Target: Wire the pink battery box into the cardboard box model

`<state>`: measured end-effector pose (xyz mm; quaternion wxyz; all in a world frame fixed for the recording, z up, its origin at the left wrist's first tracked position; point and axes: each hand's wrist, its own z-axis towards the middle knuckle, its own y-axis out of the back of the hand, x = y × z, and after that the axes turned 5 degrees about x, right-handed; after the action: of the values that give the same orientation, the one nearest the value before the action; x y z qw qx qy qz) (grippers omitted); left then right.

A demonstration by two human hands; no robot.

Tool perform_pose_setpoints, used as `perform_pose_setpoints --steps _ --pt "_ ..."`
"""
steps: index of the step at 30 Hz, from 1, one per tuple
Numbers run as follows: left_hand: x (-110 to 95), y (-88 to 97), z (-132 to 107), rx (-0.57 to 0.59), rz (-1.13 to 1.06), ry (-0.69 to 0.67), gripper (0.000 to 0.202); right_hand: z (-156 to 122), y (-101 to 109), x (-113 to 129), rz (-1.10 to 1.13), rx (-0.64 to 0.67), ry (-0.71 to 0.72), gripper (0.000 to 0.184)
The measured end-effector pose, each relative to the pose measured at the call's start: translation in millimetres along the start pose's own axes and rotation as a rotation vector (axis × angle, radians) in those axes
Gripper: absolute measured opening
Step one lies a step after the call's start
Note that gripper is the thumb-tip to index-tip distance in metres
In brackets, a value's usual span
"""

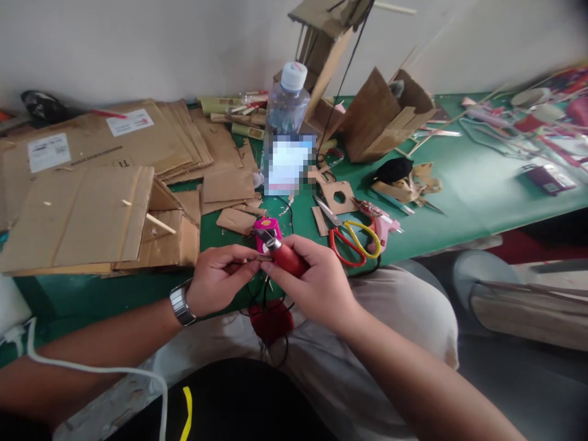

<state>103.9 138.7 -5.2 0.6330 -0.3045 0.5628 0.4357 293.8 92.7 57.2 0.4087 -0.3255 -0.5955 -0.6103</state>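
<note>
My right hand (316, 272) is wrapped round a red-handled awl (290, 258), whose silver collar points up and to the left. My left hand (225, 278), with a metal watch on the wrist, pinches a small thin brown piece (263, 257) that looks like cardboard. The fingertips of both hands meet at this piece, just over the table's front edge. Right behind them lies a small magenta case (267, 230) with a yellow sticker. Scissors (353, 240) with red and yellow handles rest to the right, beside a pink glue gun (384, 225).
A cardboard box structure (87, 220) with a stick through it stands at left, flat cardboard sheets (151, 144) behind it. A plastic bottle (287, 110) and a phone with a blurred screen (289, 165) stand centrally. Open cardboard box (379, 122), craft clutter further right.
</note>
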Motion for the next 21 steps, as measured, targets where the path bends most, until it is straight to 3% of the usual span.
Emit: perform_pose_setpoints --steps 3,5,9,13,16,21 --pt "1 1.4 1 -0.007 -0.029 0.050 0.021 0 1 -2 -0.038 -0.045 0.148 0.005" --pt "2 1.9 2 0.010 -0.163 0.124 0.033 0 3 -5 -0.104 -0.090 0.271 0.008" --pt "0 0.8 7 0.199 -0.490 0.300 0.049 0 5 -11 -0.305 -0.128 0.448 0.011" --pt "-8 -0.9 8 0.296 -0.609 0.415 0.052 0 3 -13 -0.386 -0.069 0.549 0.013" --pt "-7 0.3 6 0.266 -0.568 0.395 0.051 -1 4 -12 -0.318 -0.029 0.528 0.013" --pt "6 3.6 3 0.062 -0.416 0.282 0.039 0 15 -2 -0.255 -0.060 0.278 0.018"
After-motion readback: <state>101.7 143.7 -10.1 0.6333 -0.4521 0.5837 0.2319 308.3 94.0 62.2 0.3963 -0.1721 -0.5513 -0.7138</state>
